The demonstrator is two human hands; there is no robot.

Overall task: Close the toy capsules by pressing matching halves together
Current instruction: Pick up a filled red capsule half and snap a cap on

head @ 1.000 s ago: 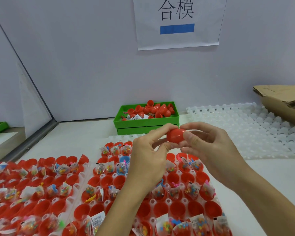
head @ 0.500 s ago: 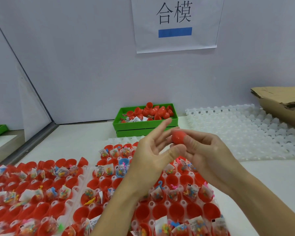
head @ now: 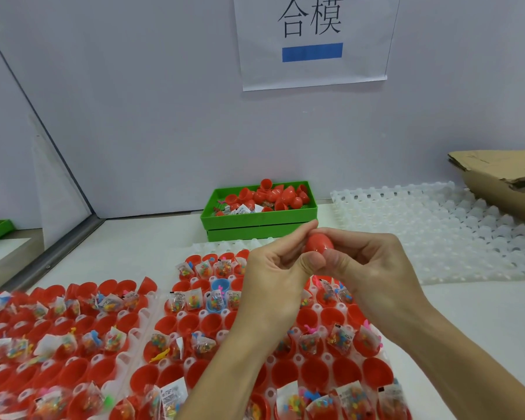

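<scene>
The right hand [head: 373,268] curls round a red capsule [head: 319,243], thumb under it and fingers wrapped over its far side, while the left hand [head: 273,277] pinches the capsule's near end between thumb and fingertips, so both hands hold the same egg-shaped shell. The capsule sits raised between the two hands, above the far rows of the white tray [head: 191,363] of open red halves [head: 161,324], many holding small toy packets [head: 176,303]. The seam is hidden behind the fingers, so whether the halves are fully seated cannot be told. The likely fault from here is an uneven squeeze: if the halves are tilted to one another, one rim may ride over the other and pop apart, or a packet corner may get nipped in the joint. Further off, a green bin [head: 255,221] holds loose red shells, with an empty white tray [head: 437,234] to its right.
</scene>
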